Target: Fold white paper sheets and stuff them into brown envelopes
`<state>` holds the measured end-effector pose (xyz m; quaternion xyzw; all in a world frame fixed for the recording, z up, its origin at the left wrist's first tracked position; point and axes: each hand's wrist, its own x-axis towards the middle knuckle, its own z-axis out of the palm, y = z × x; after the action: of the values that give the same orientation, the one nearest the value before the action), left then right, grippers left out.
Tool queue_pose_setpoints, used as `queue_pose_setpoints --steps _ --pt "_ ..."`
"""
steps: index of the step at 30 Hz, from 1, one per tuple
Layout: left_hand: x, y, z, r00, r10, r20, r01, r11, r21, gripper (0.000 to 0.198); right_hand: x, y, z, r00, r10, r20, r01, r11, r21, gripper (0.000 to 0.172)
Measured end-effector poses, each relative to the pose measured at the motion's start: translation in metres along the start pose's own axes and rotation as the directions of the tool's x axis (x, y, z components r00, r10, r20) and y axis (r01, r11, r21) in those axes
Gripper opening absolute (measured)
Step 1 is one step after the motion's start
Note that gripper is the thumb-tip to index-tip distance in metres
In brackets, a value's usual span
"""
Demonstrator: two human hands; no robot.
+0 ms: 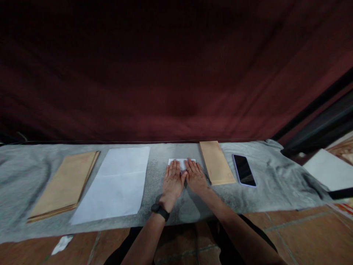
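A small white piece of paper (182, 162) lies on the grey cloth in front of me, its far edge showing past my fingertips. My left hand (173, 180) presses flat on its left part, fingers stretched out. Flat on the right part rests my right hand (196, 177), and the two thumbs nearly meet between them. Most of the paper is hidden under the hands, so I cannot tell whether it is folded. Just right of my right hand is a brown envelope (217, 162). Left of my hands lies a large white sheet (116, 184) with a crease across it.
A stack of brown envelopes (64, 182) lies at the left on the grey cloth (275, 176). A phone (244, 170) with a purple edge sits at the right. Behind the table hangs a dark red curtain (176, 92). A white scrap (62, 244) is on the tiled floor.
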<state>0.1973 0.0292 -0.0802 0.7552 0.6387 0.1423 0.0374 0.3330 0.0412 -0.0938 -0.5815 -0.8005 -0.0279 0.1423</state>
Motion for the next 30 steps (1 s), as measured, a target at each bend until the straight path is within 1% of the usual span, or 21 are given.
queue_pose_setpoints --steps 3,6,11,15,17,21,23,25,30 --pt "-0.001 -0.003 -0.001 0.998 -0.069 0.006 0.069 0.997 0.023 0.061 0.001 0.005 0.001 0.999 0.023 -0.035 -0.022 1.000 0.015 0.051" --pt "-0.002 -0.007 -0.003 0.993 -0.122 -0.006 0.122 0.991 0.061 0.060 0.001 0.007 0.004 0.996 0.072 -0.055 -0.070 0.997 0.028 0.054" --pt "-0.006 -0.018 -0.006 0.987 -0.159 -0.030 0.162 0.978 0.130 0.060 0.000 0.010 0.007 0.990 0.113 -0.079 -0.112 0.993 0.028 0.055" --pt "-0.008 -0.023 -0.007 0.984 -0.172 -0.040 0.177 0.973 0.150 0.059 -0.003 0.009 -0.002 0.986 0.149 -0.073 -0.148 0.989 0.021 0.055" --pt "-0.009 -0.024 -0.008 0.984 -0.175 -0.041 0.179 0.971 0.159 0.059 -0.006 0.003 -0.008 0.990 0.121 -0.066 -0.120 0.992 0.033 0.055" --pt "-0.009 -0.023 -0.009 0.984 -0.177 -0.037 0.180 0.969 0.170 0.058 -0.017 -0.015 -0.012 0.997 -0.071 -0.018 0.073 0.989 0.126 0.054" --pt "-0.010 -0.023 -0.010 0.984 -0.173 -0.031 0.176 0.969 0.173 0.058 -0.024 -0.020 -0.010 0.992 -0.130 0.009 0.127 0.980 0.153 0.054" --pt "-0.010 -0.023 -0.010 0.984 -0.174 -0.026 0.176 0.968 0.180 0.058 -0.028 -0.020 -0.009 0.991 -0.134 0.017 0.130 0.981 0.143 0.055" --pt "-0.009 -0.022 -0.011 0.982 -0.189 -0.023 0.190 0.968 0.166 0.058 -0.031 0.002 -0.010 0.999 -0.033 -0.028 0.035 0.997 0.073 0.055"
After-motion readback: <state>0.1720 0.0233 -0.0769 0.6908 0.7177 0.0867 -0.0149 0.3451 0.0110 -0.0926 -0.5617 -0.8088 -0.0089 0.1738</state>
